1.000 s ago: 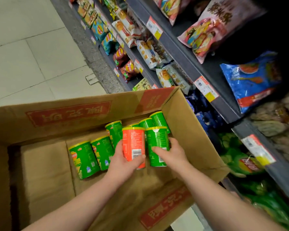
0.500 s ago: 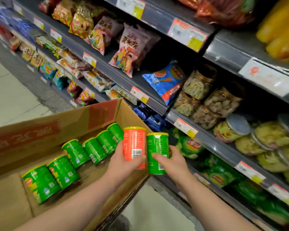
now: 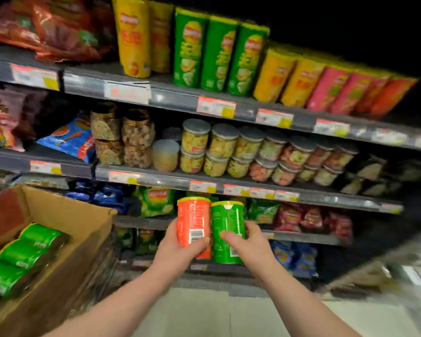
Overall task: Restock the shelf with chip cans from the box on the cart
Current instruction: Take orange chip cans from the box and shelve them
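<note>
My left hand (image 3: 178,251) grips a short orange chip can (image 3: 193,217), held upright. Beside it my right hand (image 3: 249,246) grips a short green chip can (image 3: 226,222), also upright, and the two cans touch. Both are raised in front of the lower shelves, clear of the cardboard box (image 3: 66,220) at the lower left. Several green cans (image 3: 27,254) lie on their sides in that box. Tall chip cans (image 3: 219,52) in yellow, green, pink and orange stand on the top shelf (image 3: 175,96).
The middle shelf (image 3: 161,180) holds jars of snacks with grey lids (image 3: 224,149) and a blue bag (image 3: 71,138). Lower shelves carry bagged chips (image 3: 289,217). Pale floor (image 3: 204,312) lies between me and the shelving. A blurred edge crosses the lower right.
Both hands lifted the two cans out of the box and swung them right toward the shelves. My view turned from the box up to the shelving, so the top row of tall cans now shows.
</note>
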`<action>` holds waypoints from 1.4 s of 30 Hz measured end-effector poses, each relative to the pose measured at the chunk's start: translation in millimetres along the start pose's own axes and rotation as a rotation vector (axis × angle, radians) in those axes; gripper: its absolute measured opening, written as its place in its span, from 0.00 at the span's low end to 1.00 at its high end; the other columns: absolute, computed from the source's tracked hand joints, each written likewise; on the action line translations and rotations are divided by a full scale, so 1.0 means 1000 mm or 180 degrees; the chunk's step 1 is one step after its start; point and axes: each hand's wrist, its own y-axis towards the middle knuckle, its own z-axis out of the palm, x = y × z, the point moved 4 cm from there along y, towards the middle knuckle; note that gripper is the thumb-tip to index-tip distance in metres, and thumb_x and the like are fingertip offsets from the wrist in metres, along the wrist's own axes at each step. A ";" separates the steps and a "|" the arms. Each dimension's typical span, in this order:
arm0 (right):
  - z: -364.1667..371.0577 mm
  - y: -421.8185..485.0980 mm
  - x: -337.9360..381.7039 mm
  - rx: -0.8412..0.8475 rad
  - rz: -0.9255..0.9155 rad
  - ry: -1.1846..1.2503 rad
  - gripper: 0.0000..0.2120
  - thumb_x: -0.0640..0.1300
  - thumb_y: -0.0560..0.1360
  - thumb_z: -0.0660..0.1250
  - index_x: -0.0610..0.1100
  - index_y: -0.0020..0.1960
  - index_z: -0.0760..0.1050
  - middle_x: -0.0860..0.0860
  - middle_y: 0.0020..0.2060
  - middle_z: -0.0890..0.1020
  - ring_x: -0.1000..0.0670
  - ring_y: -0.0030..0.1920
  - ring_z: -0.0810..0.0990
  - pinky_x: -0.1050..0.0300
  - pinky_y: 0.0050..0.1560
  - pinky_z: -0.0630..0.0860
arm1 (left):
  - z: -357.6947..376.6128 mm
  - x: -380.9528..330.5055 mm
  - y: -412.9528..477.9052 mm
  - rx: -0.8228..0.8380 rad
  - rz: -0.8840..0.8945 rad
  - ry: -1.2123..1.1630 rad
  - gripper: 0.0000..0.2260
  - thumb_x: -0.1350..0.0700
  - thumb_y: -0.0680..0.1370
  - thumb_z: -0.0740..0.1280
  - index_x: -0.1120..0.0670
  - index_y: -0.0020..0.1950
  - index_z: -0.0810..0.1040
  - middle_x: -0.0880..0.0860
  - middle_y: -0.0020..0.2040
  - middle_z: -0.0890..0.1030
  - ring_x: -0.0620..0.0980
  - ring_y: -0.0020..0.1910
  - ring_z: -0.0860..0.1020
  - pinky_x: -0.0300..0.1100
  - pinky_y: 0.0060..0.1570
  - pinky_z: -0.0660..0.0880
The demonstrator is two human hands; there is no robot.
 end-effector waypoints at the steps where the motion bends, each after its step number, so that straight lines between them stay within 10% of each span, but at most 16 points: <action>1: -0.022 -0.008 -0.007 -0.0091 0.0002 0.0060 0.18 0.46 0.70 0.72 0.47 0.56 0.70 0.54 0.46 0.79 0.56 0.43 0.78 0.65 0.40 0.74 | 0.020 -0.005 -0.007 0.0101 0.0043 0.0004 0.40 0.40 0.55 0.73 0.47 0.66 0.68 0.43 0.52 0.79 0.40 0.49 0.79 0.38 0.49 0.74; 22: -0.261 -0.015 -0.033 -0.1044 -0.0243 0.0686 0.17 0.47 0.70 0.73 0.46 0.57 0.75 0.49 0.48 0.83 0.50 0.47 0.84 0.49 0.50 0.81 | 0.249 -0.113 -0.012 0.1198 0.0542 -0.0150 0.25 0.55 0.71 0.74 0.47 0.64 0.69 0.46 0.52 0.81 0.43 0.49 0.80 0.35 0.43 0.75; 33: -0.355 0.072 0.012 -0.1403 -0.0547 0.0865 0.10 0.45 0.72 0.72 0.50 0.51 0.73 0.50 0.47 0.83 0.51 0.45 0.84 0.56 0.41 0.79 | 0.339 -0.199 0.084 0.1641 0.0936 -0.0066 0.30 0.40 0.56 0.75 0.40 0.56 0.71 0.43 0.51 0.82 0.42 0.49 0.81 0.45 0.56 0.77; 42: -0.404 0.117 0.035 -0.1533 -0.0657 0.0774 0.12 0.45 0.73 0.71 0.54 0.52 0.71 0.55 0.47 0.82 0.56 0.44 0.83 0.64 0.38 0.76 | 0.383 -0.234 0.130 0.1847 0.0968 -0.0393 0.20 0.55 0.71 0.74 0.41 0.56 0.70 0.43 0.51 0.81 0.41 0.49 0.81 0.36 0.47 0.75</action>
